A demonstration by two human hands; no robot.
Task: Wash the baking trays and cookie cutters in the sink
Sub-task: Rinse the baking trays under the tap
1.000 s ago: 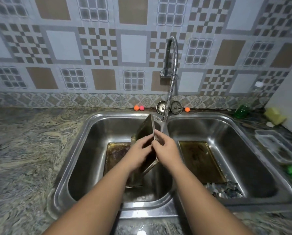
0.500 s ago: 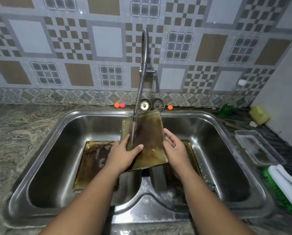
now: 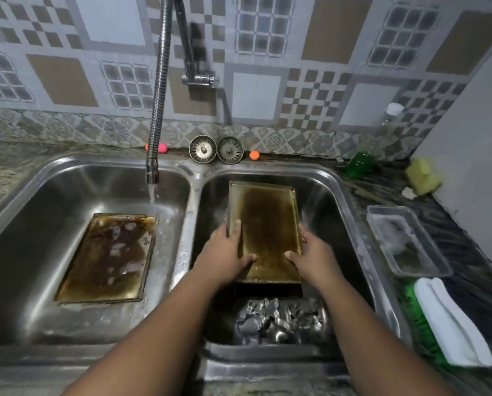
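Note:
A stained brown baking tray (image 3: 266, 224) lies tilted in the right basin of the steel double sink (image 3: 192, 195). My left hand (image 3: 227, 254) grips its left edge with the thumb on the tray's face. My right hand (image 3: 310, 257) grips its right edge. A second stained tray (image 3: 110, 257), wet with suds, lies flat in the left basin. A pile of metal cookie cutters (image 3: 279, 320) sits at the near end of the right basin, below the held tray.
The flexible faucet (image 3: 157, 110) runs water into the left basin. Two sink strainers (image 3: 216, 150) and small orange and pink balls stand on the back ledge. On the right counter are a green soap bottle (image 3: 359, 164), a yellow sponge (image 3: 423, 177), a clear container (image 3: 407, 238) and a white-handled green brush (image 3: 450, 324).
Both hands moved the tray from under the faucet at the divider rightward and down into the right basin. The view shifted right and closer.

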